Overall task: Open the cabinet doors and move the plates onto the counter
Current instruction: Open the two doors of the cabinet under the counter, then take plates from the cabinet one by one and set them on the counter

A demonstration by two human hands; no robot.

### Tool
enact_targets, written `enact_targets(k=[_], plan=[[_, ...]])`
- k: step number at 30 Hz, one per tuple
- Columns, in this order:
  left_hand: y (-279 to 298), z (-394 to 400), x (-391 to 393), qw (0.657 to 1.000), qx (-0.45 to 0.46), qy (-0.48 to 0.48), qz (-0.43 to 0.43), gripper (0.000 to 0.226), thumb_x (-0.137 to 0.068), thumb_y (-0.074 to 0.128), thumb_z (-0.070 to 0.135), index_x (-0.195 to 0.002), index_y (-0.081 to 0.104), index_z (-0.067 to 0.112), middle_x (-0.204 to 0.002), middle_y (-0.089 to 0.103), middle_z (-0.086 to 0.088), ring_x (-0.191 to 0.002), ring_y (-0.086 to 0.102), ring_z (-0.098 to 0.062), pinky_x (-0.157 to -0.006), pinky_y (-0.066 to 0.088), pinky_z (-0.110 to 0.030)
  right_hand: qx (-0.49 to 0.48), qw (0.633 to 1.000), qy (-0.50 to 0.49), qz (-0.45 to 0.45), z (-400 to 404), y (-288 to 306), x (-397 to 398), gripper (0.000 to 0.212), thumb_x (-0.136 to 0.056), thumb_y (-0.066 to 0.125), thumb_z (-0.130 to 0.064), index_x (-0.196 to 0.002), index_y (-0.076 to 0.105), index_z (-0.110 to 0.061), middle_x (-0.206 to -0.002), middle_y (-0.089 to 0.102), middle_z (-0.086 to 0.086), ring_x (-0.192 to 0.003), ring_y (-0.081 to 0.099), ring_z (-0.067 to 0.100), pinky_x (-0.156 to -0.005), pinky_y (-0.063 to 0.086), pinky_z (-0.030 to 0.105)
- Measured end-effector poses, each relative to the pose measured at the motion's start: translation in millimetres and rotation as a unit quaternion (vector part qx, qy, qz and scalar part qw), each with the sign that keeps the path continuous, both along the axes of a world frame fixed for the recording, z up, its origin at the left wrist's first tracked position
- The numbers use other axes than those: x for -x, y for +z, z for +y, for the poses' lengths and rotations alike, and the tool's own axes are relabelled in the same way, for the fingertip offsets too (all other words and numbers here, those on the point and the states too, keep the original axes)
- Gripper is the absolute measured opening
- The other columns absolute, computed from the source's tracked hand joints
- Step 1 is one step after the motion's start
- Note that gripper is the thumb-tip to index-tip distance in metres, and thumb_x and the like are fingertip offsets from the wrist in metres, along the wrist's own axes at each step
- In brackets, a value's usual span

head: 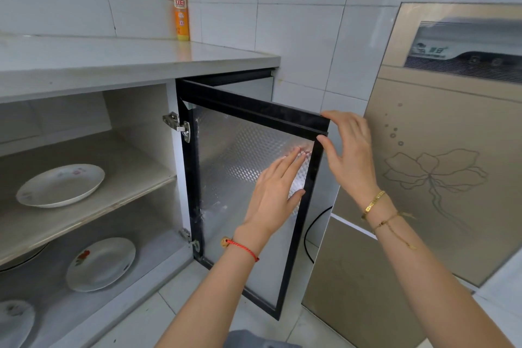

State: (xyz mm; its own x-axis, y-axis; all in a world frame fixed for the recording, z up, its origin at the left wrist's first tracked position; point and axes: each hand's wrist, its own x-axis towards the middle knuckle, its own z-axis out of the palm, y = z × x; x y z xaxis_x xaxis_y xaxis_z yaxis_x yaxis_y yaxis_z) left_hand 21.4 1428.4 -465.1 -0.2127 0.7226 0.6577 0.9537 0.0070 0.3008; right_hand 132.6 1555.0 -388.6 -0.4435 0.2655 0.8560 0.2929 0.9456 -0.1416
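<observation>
**Door-opening step; plates not yet moved**

Right hand (348, 150) pinches top far corner of the black-framed cabinet door (248, 195); left hand (275, 192) open, flat on its panel. Door stands swung out. Plates: upper shelf (60, 185), lower shelf (100, 263), near-left edge (14, 322). Table (113, 62) above. Next, judged: release, reach left for plates

I count three plates in the open cabinet: one on the upper shelf (60, 185), one on the lower floor (101, 263), and one cut off at the bottom-left edge (14, 322) (a dark round rim under the shelf I cannot identify). One cabinet door (255, 178) stands open, hung on two hinges. Two hands are in view, the left hand (272, 192) and the right hand (350, 150). One yellow bottle (180, 11) stands on the table (113, 62). I see two wall sockets and one beige appliance (440, 150).
</observation>
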Motion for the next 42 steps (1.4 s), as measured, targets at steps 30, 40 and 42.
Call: enact_targets(k=[30,40,42], plan=[[-16,-287,131,0.893,-0.003,0.451,-0.003,0.033,-0.092,0.057,0.026,-0.124,0.057,0.02,-0.118,0.065,0.001,-0.109,0.058,-0.022,-0.091,0.042,-0.036,0.057,0.959,0.251,-0.12,-159,-74,166,0.038,-0.097,0.049,-0.03,-0.132,0.049,-0.018,-0.127,0.055,-0.003,-0.121,0.045,0.012,-0.106,0.035,0.027],[-54,-321,261,0.83,0.047,0.553,-0.053,0.032,-0.092,0.057,0.026,-0.122,0.059,0.014,-0.112,0.067,-0.008,-0.104,0.061,-0.03,-0.085,0.048,-0.043,0.113,0.926,0.306,-0.191,-169,-121,348,0.037,-0.096,0.049,-0.03,-0.129,0.052,-0.012,-0.126,0.058,0.004,-0.117,0.05,0.021,-0.102,0.042,0.035],[-62,-321,287,0.823,0.049,0.56,-0.082,0.033,-0.091,0.057,0.026,-0.123,0.059,0.014,-0.113,0.068,-0.009,-0.104,0.062,-0.031,-0.086,0.049,-0.043,0.121,0.92,0.306,-0.211,-169,-130,385,0.039,-0.096,0.049,-0.03,-0.129,0.052,-0.01,-0.126,0.058,0.008,-0.116,0.051,0.025,-0.102,0.042,0.039]])
